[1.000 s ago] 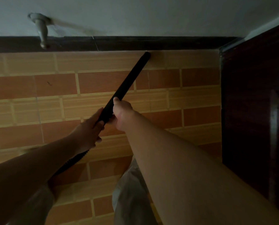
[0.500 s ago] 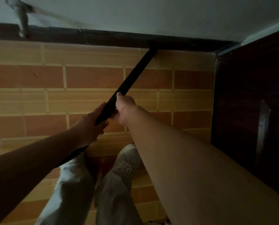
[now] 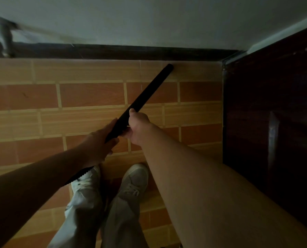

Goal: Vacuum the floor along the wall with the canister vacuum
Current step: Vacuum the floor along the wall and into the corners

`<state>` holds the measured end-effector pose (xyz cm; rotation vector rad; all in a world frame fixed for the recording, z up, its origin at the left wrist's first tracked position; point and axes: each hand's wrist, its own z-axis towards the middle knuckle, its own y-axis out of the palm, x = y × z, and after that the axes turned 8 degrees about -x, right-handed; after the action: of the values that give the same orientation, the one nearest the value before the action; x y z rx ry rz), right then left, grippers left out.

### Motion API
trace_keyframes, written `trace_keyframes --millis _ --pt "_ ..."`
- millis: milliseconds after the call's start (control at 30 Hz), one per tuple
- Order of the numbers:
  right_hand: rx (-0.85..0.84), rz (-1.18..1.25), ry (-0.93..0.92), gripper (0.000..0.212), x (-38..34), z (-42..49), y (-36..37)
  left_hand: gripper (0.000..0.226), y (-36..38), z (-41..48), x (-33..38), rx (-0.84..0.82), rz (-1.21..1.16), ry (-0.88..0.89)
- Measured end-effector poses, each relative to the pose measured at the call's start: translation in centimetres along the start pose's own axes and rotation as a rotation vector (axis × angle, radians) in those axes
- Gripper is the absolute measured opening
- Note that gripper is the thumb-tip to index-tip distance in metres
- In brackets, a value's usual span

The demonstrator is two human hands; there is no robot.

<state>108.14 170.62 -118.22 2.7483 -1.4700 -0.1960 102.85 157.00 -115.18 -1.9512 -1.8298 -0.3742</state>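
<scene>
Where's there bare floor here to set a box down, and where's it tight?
Widest bare patch: tiled floor left of the black wand, bounded by the dark skirting and the left hand. A narrower strip lies between the wand and the dark wooden panel. Tight: around the shoes, below the right hand.

Tiled floor (image 3: 88, 94), two shoes (image 3: 135, 178), wand (image 3: 149, 92) seemingly touching it
</scene>
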Motion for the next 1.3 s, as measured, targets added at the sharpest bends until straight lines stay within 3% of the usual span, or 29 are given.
trace_keyframes --millis 1300 --pt "0.055 0.100 -0.109 0.044 -4.6 1.6 -16.3 0.071 9.3 8.2 11.7 -0.063 0.115 0.112"
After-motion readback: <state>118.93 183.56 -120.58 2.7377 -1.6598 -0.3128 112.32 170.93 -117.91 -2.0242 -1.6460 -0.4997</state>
